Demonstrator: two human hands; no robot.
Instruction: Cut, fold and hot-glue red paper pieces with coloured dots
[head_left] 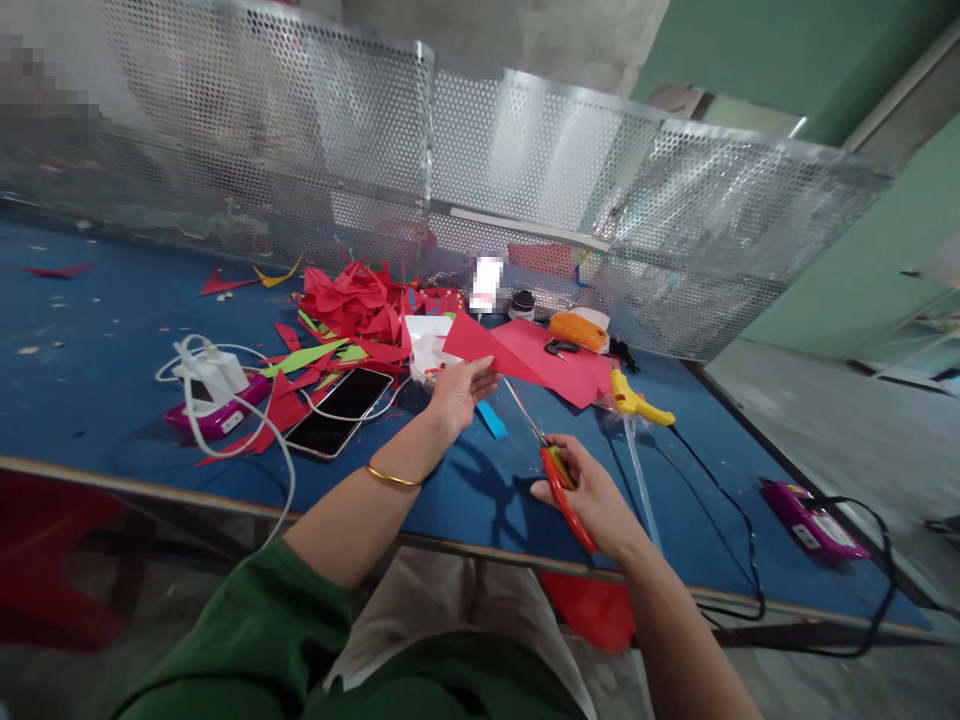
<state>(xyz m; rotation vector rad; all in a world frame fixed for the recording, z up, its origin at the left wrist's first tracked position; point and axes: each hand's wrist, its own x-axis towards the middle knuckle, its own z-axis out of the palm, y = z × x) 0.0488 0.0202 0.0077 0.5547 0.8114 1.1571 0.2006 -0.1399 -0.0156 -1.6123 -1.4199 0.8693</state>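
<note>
My left hand (460, 391) pinches a piece of red paper (480, 340) above the blue table, its fingers closed along the lower edge. In my right hand (589, 490) is a pair of scissors (553, 468) with red and yellow handles. Its blades point up and left, just below the paper, and look parted. A larger red sheet (574, 370) lies behind the held piece. Beneath the paper, a small blue scrap (491, 420) rests on the table.
A pile of red scraps (352, 300) lies left of centre. Nearer are a phone (341, 412) and a white charger (214, 375) with loose cable. To the right sit a yellow glue gun (637, 400), an orange tool (577, 330) and a purple power strip (817, 525). A perforated metal screen (510, 150) borders the back.
</note>
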